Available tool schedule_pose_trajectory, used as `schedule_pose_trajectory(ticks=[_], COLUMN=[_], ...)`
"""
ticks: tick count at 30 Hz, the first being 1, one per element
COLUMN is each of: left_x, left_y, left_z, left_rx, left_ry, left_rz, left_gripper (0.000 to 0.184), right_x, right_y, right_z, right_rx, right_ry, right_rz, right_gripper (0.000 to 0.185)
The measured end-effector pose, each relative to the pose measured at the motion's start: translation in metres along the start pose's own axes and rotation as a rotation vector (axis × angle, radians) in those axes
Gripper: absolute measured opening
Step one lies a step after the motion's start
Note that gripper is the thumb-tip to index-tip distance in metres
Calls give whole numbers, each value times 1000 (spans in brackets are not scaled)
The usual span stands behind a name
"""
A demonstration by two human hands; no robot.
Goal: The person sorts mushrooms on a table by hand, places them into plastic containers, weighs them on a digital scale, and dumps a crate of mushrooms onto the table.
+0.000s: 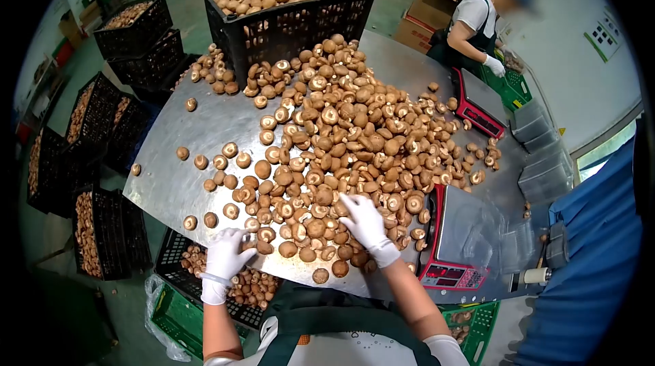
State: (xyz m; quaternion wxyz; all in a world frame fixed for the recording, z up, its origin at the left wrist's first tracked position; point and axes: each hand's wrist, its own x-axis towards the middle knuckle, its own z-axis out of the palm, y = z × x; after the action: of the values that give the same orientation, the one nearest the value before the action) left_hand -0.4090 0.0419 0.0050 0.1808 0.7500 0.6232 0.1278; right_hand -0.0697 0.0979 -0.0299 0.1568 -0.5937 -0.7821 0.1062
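Brown mushrooms (355, 127), shiitake-like with pale stems, lie in a large heap on the metal table (164, 168). My left hand (226, 255), in a white glove, is at the table's front edge with thumb and fingers apart; no mushroom shows in it. Below it, a black crate (170, 257) holds more mushrooms. My right hand (366, 221), also gloved, reaches into the near side of the heap. Its fingers are stretched out and touch mushrooms, and none is visibly gripped.
A full black crate (293, 25) stands on the table's far side. Two red scales (450, 274) (481, 110) and clear plastic trays (546, 175) are on the right. Stacked mushroom crates (140, 52) stand left. A gloved co-worker (471, 32) works at the back right. A green crate (181, 318) sits below.
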Motion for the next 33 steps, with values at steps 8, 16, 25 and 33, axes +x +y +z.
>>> schedule_pose_trajectory(ticks=[8,16,25,33], left_x=[66,137,145,152], left_y=[39,89,89,77], left_z=[42,105,110,105], left_rx=[-412,-38,-3,-241], left_ry=[202,63,90,47], left_rz=[152,342,381,221], left_gripper=[33,49,50,46], right_x=[-2,-33,-32,-14], right_y=[22,21,-24,-48], right_z=[18,1,-7,32], right_rx=[1382,2146,822,309], right_ry=[8,-31,-202,-240], right_rz=[391,668,73,-223], right_gripper=[43,45,30,39])
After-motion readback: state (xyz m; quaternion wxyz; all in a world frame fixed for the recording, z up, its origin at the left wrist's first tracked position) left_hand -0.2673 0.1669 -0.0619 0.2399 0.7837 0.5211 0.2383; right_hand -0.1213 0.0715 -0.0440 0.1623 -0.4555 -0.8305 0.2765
